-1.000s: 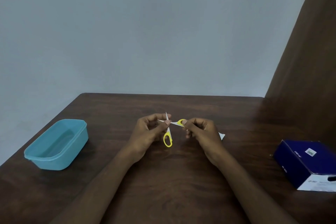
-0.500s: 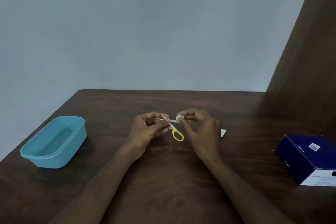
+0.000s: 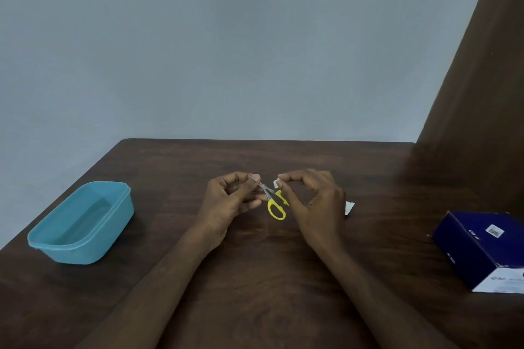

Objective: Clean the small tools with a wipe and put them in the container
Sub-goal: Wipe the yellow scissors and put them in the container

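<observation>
From the head view, your left hand (image 3: 229, 201) pinches the small yellow-handled scissors (image 3: 273, 201) by the blade end, tips up between thumb and fingertips, so the handles hang down and toward you over the bench (image 3: 255, 278). Holding it by the tips probably frees the lower blades and the pivot for wiping, and the closed blades are safer under your fingers. Your right hand (image 3: 314, 198) has its grip curled round a small folded white wipe (image 3: 275, 183), pinched at the fingertips just beside the blades; I cannot tell whether it touches the metal at this instant. Working in the air, mid-bench, lets you turn the tool freely.

The blue container (image 3: 82, 224) sits well apart at your left, open side up and within the left hand's reach, apparently with nothing in it yet. A torn white wrapper (image 3: 349, 207) lies behind your right hand, and the dark blue box (image 3: 482, 246) rests at the far right.
</observation>
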A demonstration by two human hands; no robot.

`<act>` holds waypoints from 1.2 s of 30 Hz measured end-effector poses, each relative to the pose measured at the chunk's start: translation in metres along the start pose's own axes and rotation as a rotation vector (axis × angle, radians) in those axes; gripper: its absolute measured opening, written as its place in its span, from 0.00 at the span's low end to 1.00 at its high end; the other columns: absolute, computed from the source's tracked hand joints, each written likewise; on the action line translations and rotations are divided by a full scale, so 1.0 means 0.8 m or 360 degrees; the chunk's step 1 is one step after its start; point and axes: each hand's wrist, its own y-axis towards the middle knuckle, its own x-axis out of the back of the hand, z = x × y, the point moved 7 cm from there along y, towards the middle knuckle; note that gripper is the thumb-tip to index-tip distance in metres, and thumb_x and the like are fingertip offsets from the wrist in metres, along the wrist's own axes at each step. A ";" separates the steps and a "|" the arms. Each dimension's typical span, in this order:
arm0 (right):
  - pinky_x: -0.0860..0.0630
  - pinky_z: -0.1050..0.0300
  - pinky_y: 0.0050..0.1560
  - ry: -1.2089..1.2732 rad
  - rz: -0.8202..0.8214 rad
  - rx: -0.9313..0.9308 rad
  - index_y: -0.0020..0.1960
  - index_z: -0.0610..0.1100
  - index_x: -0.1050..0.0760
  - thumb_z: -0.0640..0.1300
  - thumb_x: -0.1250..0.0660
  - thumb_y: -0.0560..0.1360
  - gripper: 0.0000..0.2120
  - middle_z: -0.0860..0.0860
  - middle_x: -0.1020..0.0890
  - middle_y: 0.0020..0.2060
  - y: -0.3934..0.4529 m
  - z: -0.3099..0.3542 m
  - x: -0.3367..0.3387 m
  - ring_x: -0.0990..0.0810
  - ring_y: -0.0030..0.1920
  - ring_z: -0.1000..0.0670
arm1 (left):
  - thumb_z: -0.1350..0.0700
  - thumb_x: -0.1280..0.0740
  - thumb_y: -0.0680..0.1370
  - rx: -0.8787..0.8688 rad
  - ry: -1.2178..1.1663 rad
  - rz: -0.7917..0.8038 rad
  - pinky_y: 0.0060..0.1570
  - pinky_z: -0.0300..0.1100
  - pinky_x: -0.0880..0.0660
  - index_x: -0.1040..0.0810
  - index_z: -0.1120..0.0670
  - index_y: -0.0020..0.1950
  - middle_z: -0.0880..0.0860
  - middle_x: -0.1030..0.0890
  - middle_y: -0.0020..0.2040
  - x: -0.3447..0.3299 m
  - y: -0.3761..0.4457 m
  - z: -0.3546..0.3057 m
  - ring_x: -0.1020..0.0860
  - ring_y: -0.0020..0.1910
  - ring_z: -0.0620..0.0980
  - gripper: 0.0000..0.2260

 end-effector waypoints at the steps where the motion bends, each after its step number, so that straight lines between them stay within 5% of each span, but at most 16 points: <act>1: 0.25 0.59 0.53 -0.0002 0.0000 0.0038 0.48 0.54 0.13 0.46 0.21 0.76 0.03 0.63 0.14 0.45 0.001 0.003 0.000 0.19 0.54 0.53 | 0.57 0.26 0.81 -0.0010 0.0021 0.0016 0.41 0.37 0.16 0.15 0.61 0.52 0.58 0.12 0.44 -0.001 0.000 0.000 0.11 0.43 0.50 0.07; 10: 0.23 0.49 0.48 -0.0195 0.0128 0.0051 0.43 0.52 0.17 0.43 0.22 0.72 0.05 0.62 0.16 0.39 -0.003 -0.008 -0.008 0.22 0.47 0.52 | 0.59 0.26 0.81 -0.0024 0.0163 0.0025 0.37 0.36 0.18 0.16 0.63 0.51 0.59 0.12 0.40 -0.001 0.002 0.004 0.13 0.39 0.48 0.06; 14: 0.24 0.52 0.47 -0.0155 0.0066 0.0180 0.43 0.49 0.18 0.39 0.22 0.74 0.07 0.59 0.16 0.41 -0.002 0.010 -0.001 0.21 0.46 0.50 | 0.59 0.26 0.82 -0.0031 0.0189 -0.0004 0.36 0.36 0.18 0.17 0.66 0.53 0.59 0.13 0.40 0.001 0.003 0.006 0.14 0.38 0.47 0.10; 19: 0.26 0.57 0.41 -0.0131 0.0301 0.0390 0.43 0.45 0.20 0.36 0.24 0.74 0.06 0.54 0.20 0.39 -0.012 0.025 -0.014 0.22 0.39 0.53 | 0.59 0.27 0.83 -0.0039 0.0151 -0.0032 0.35 0.36 0.19 0.18 0.66 0.54 0.57 0.14 0.38 0.003 0.007 0.008 0.15 0.37 0.46 0.09; 24: 0.24 0.50 0.41 -0.0285 0.0199 0.0251 0.43 0.45 0.22 0.33 0.25 0.75 0.09 0.54 0.17 0.37 -0.006 0.000 -0.014 0.19 0.38 0.52 | 0.60 0.28 0.83 -0.0042 0.0142 0.0015 0.36 0.36 0.19 0.17 0.63 0.54 0.55 0.13 0.40 0.003 0.006 0.009 0.13 0.40 0.46 0.06; 31: 0.24 0.52 0.46 -0.0287 0.0065 0.0264 0.45 0.45 0.18 0.36 0.25 0.77 0.06 0.54 0.16 0.43 -0.004 0.001 -0.008 0.19 0.44 0.51 | 0.61 0.26 0.82 -0.0048 0.0207 0.0049 0.37 0.36 0.18 0.17 0.65 0.53 0.61 0.13 0.46 -0.001 0.006 0.009 0.12 0.44 0.51 0.06; 36: 0.28 0.48 0.48 -0.0463 0.0102 0.0452 0.47 0.52 0.15 0.48 0.25 0.76 0.01 0.59 0.16 0.47 -0.008 0.016 -0.020 0.22 0.50 0.46 | 0.61 0.25 0.81 -0.0063 0.0238 0.0075 0.37 0.37 0.18 0.16 0.63 0.53 0.62 0.12 0.46 -0.002 0.006 0.008 0.11 0.45 0.54 0.05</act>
